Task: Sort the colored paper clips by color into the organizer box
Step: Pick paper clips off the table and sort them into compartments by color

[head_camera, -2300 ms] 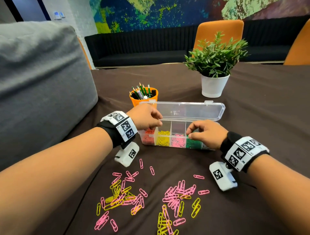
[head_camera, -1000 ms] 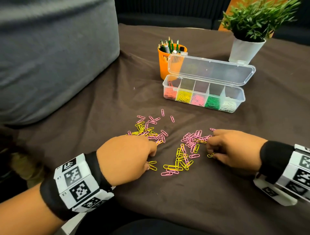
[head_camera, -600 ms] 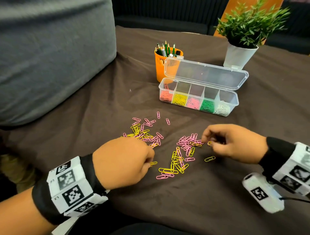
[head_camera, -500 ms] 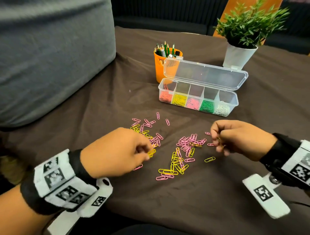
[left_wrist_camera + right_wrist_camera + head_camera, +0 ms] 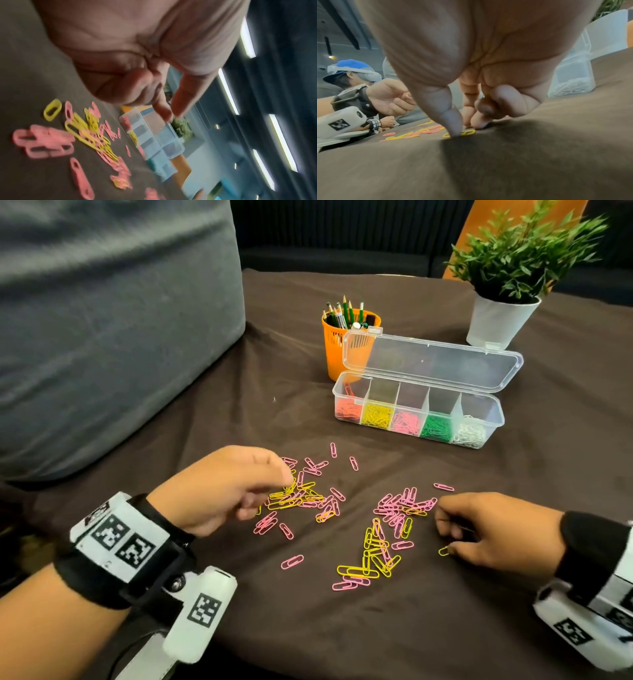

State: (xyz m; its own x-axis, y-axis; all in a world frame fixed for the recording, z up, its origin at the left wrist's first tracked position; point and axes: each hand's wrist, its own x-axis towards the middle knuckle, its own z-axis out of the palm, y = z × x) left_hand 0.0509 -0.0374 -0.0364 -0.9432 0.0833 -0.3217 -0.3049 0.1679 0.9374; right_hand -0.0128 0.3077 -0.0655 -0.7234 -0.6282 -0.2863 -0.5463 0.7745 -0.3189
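1. The right hand (image 5: pixel 493 529) rests on the brown cloth (image 5: pixel 342 628), fingers curled; its thumb tip presses one yellow clip (image 5: pixel 462 133) flat on the cloth. Whether the curled fingers hold other clips cannot be told.
2. The left hand (image 5: pixel 222 487) hovers over the left heap, fingers curled, forefinger and thumb tips close together above a yellow clip; a firm pinch cannot be confirmed, as the left wrist view is blurred.
3. Loose pink and yellow paper clips (image 5: pixel 387 529) lie in two heaps between the hands, with a few pink strays apart.
4. The organizer box (image 5: pixel 479 436) stands beyond the heaps, clear lid open and leaning back. Its five compartments hold, left to right, red, yellow, pink, green and white clips.
5. An orange pencil cup (image 5: pixel 337 350) stands just behind the box's left end; a potted plant (image 5: pixel 503 316) in a white pot stands behind its right end.
6. A grey cushion (image 5: pixel 102 320) borders the cloth on the left. A dark sofa and an orange chair back stand behind.
7. Both wrists carry black bands with square coded markers; no readable writing is visible.
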